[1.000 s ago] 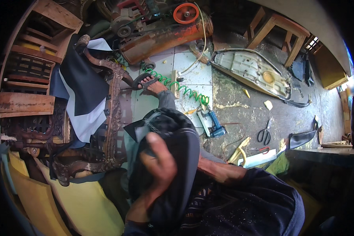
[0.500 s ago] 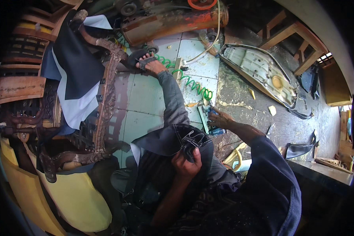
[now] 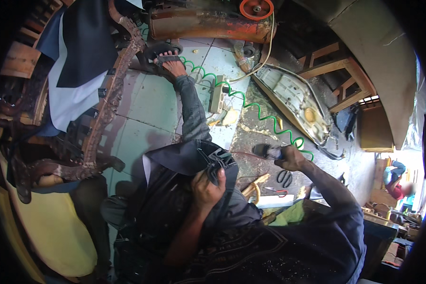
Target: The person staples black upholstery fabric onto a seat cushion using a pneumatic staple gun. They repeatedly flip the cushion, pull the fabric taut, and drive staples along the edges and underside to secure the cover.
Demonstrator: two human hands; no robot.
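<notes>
1. So from where I'm standing, the left hand point(image 3: 208, 188) is clenched around a gathered bit of black cover point(image 3: 173, 163); the cover lies across the person's lap, its loose flap sticking out to the left.
2. Right hand point(image 3: 292, 159) has a proper grip on a staple gun point(image 3: 268, 151), held out over the dark floor point(image 3: 348, 157); the gun's kinda blurry, so I can't tell if a finger's on the trigger.
3. Green coiled hose point(image 3: 259, 113) runs from near the sandalled foot point(image 3: 173, 64) on the tiles point(image 3: 144, 97), past the power strip point(image 3: 217, 97), over to beside that right hand.
4. Scissors point(image 3: 284, 178) sit just below the gun; a red-handled tool point(image 3: 280, 192) is next to them, by the top edge of a white sheet point(image 3: 275, 201).
5. Seat shell point(image 3: 296, 104) lies on the dark floor, near the tiles' right edge; rusty tank point(image 3: 208, 24) is up past the far end of the tiles.
6. Carved chair frame point(image 3: 104, 106) stands left; black and white cloth point(image 3: 87, 52) hangs over its far corner.
</notes>
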